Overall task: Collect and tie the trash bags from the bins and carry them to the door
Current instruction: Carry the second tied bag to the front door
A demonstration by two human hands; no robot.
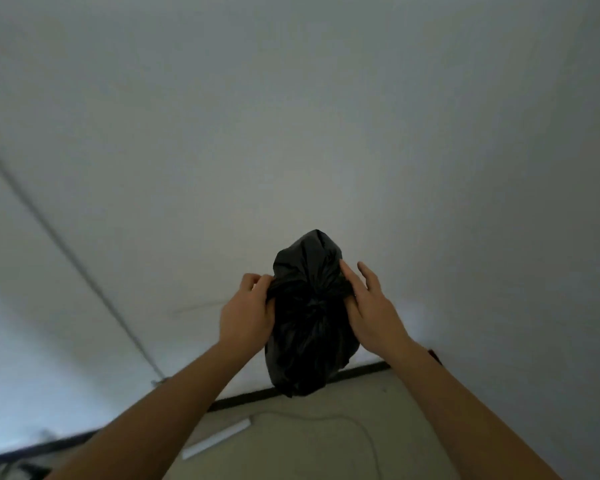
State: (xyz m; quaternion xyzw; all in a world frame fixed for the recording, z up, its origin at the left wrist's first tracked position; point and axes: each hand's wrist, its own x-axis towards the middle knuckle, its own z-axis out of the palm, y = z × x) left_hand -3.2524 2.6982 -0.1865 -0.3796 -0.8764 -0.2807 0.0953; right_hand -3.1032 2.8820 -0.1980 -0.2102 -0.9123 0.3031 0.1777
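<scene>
Nearest the camera, your two bare forearms reached up and forward from the bottom corners of the view. Below them lay a pale floor (326, 455), with a white bar-shaped object (215, 441) lying on it and a thin white cable (329, 418) curving away from its far end.

Beyond that, your hands met at the trash bag (309, 344) — black, full and rounded, held up in the air in front of you, clear of the floor. Your left hand (248, 313) had its fingers curled and pinched a twisted ear of plastic at the bag's left shoulder. Your right hand (371, 306) lay against the bag's right side with its fingers straight and pointing upward. A second twisted ear ran toward its thumb, but the thumb was hidden by the plastic, so I cannot tell whether that hand gripped the ear or only rested there. Between the two hands the plastic gathered into tight folds, and a loose bulge of bag rose above them.

Behind the bag's bottom ran a dark skirting strip (243, 398) where the floor met a plain white wall (291, 133). On the left, a thin grey line (66, 251) crossed the wall on a slant — blurred.
</scene>
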